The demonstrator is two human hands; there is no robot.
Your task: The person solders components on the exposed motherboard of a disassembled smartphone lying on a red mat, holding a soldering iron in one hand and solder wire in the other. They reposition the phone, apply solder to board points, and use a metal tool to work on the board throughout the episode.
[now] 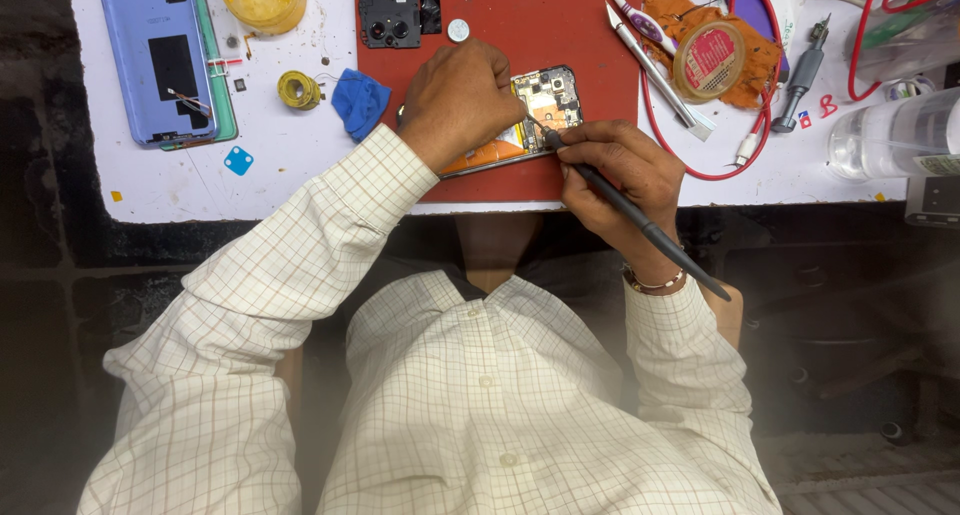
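1. The left hand (458, 100) lies palm down over the opened phone (545, 100), fingers curled along its far edge, pressing it onto the red mat (560, 30).
2. The right hand (625, 170) is closed in a pen grip around a thin black tool (640, 220), whose tip touches the phone's exposed board near its right edge.
3. The phone sits at the near middle of the mat, its back off, showing circuit parts and an orange area partly hidden under the left hand.
4. Far on the mat rest a black camera cover (392, 13) and a small round silver disc (458, 30).
5. On the white tabletop (290, 165), at left, lie a lilac back panel (160, 55), a yellow jar (263, 0), a yellow wire spool (297, 90) and a blue cloth (358, 102).
6. At right lie a toothbrush (628, 10), a round tin (710, 60) and a looping red cable (700, 170).
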